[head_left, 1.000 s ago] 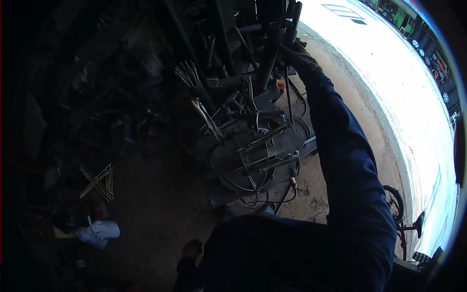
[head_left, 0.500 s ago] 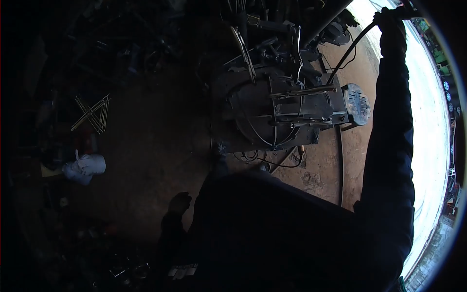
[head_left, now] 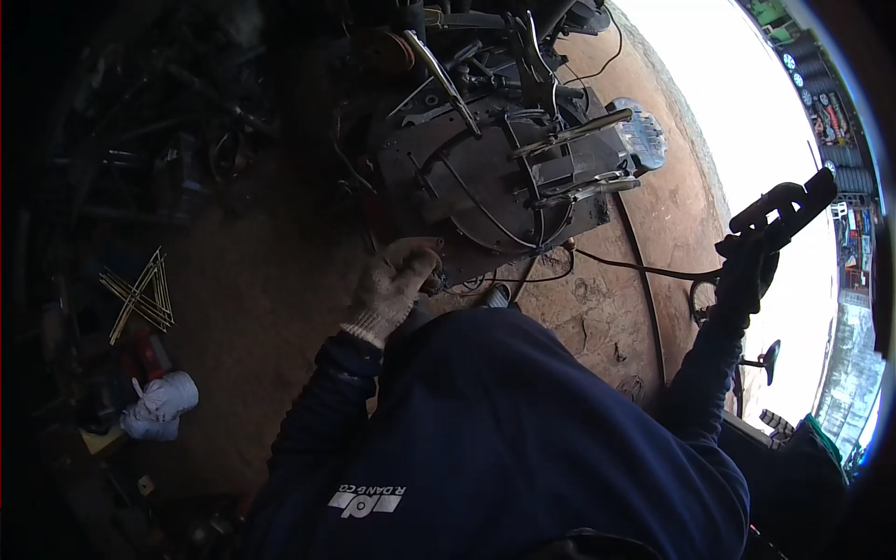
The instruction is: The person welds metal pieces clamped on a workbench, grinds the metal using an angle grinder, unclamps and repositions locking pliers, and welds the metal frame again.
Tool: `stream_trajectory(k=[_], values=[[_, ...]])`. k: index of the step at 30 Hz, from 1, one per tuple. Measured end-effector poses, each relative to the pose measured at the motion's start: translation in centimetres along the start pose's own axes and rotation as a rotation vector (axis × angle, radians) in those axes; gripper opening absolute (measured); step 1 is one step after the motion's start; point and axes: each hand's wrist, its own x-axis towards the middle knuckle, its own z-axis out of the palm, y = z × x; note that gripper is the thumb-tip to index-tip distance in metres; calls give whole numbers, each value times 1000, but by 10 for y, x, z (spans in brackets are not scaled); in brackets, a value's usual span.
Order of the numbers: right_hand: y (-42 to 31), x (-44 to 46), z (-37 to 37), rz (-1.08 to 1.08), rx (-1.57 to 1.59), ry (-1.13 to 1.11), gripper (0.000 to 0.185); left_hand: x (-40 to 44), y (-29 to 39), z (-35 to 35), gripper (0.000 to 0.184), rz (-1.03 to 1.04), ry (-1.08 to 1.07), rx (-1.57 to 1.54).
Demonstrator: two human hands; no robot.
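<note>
My left hand [head_left: 387, 291], in a knitted work glove, is at the near left corner of the dark metal table [head_left: 401, 173]. Its fingers are curled, and what they grip there is hard to see. Out to the right, my gloved right hand [head_left: 751, 271] is closed round a dark welding electrode holder [head_left: 786, 207], raised away from the table. A cable [head_left: 644, 272] runs to that hand. On the table lies a curved metal rod frame [head_left: 481, 207], with locking clamps [head_left: 579, 133] along its right side and another clamp [head_left: 443, 84] at its far side.
A worn stool [head_left: 639, 135] stands beyond the table's right edge. Thin rods [head_left: 140, 294] lie crossed at the left, near a white cloth bundle [head_left: 161, 406]. Cables cross the brown floor [head_left: 597, 317]. Metal parts clutter the dark far left.
My right hand has come down with the electrode holder from the upper right. My left hand has moved up to the table corner. The picture has brightened and the view has shifted.
</note>
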Motion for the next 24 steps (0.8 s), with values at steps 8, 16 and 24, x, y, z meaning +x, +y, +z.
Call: stream_trajectory(k=[8, 16, 24], values=[[-76, -146, 83, 123, -30, -12, 48, 69, -28, 53, 37, -395, -225, -735], [-92, -184, 135, 379, -184, -113, 53, 74, 10, 74, 34, -513, -148, -1100], [-87, -174, 156, 461, -116, -571, 57, 80, 5, 64, 26, -185, -74, -710]])
